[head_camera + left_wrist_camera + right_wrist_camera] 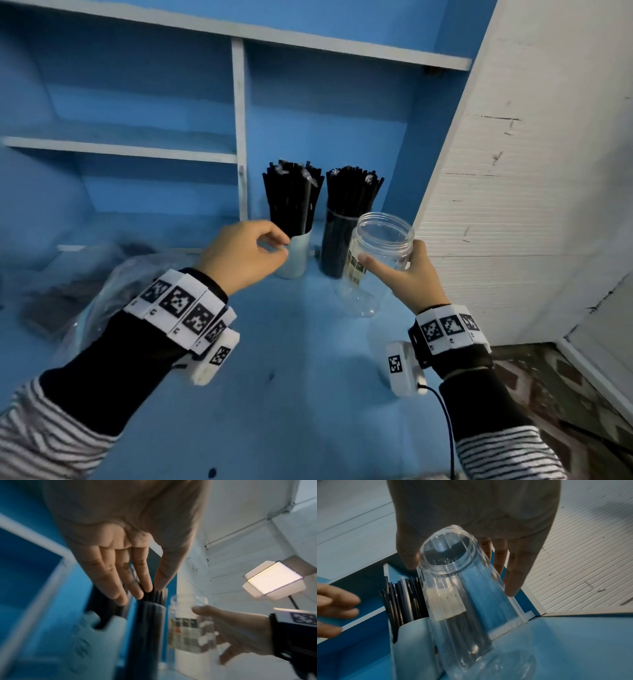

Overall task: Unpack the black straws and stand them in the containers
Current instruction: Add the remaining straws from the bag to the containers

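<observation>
The right hand (409,274) grips an empty clear jar (378,246) by its upper wall, thumb on the near side and fingers round the far side; the jar is tilted, its base low over the blue surface (308,394), and whether the base touches cannot be told from the head view. The left hand (239,253) holds nothing, its fingers loosely extended beside the pale container (296,255), which already carries a stand of black straws (291,195). A second bundle of straws (349,205) stands just behind the jar in a dark container (334,243). At the left edge lies crumpled clear packaging (102,291); the blur there leaves it uncertain whether more straws remain inside. Risks noted: the jar is light, smooth and held high, so it may slip or rock over when set down at a tilt. It sits close to the dark container, and a sideways nudge could topple that tall, top-heavy bundle. The left hand's fingers are near the splayed straw tops, as the left wrist view shows, and a careless sweep could flick straws out or tip the pale container. Straws fed into a jar this wide are likely to lean and slide rather than stand.
</observation>
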The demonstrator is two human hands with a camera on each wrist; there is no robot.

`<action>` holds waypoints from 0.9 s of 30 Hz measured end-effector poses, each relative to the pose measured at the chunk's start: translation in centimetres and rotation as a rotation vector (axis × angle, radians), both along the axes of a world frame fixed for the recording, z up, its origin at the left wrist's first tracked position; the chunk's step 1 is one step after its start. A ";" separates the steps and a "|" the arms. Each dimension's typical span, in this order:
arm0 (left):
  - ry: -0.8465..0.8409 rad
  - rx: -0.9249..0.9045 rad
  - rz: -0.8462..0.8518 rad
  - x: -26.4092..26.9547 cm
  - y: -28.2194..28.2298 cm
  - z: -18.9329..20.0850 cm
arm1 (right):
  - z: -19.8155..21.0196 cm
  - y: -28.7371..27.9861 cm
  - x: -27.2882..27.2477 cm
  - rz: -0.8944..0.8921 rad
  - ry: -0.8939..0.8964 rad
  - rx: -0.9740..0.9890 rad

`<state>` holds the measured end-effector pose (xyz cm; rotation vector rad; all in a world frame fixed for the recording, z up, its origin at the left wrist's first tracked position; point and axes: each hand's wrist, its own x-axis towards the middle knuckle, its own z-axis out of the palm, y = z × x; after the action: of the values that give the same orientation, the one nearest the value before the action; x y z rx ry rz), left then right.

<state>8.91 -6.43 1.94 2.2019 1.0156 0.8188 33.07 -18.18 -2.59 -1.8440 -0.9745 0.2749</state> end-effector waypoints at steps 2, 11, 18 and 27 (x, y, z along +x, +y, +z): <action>0.089 0.056 0.055 -2.9 0.6 1.1 | 0.1 0.1 -1.4 0.027 -0.003 -0.017; 0.772 -0.046 0.021 -12.2 4.2 3.3 | 0.8 1.7 -7.3 0.150 -0.037 -0.014; 0.741 -0.101 -0.098 -15.2 4.1 1.7 | 0.9 0.9 -8.0 0.087 -0.100 -0.013; 0.298 0.004 0.148 -15.0 4.5 0.3 | 2.8 2.0 -13.9 0.120 -0.573 0.459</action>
<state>-6.07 -1.90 2.22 2.3196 1.3334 0.5635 19.14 -16.16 0.18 -1.4575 -1.4036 -0.4054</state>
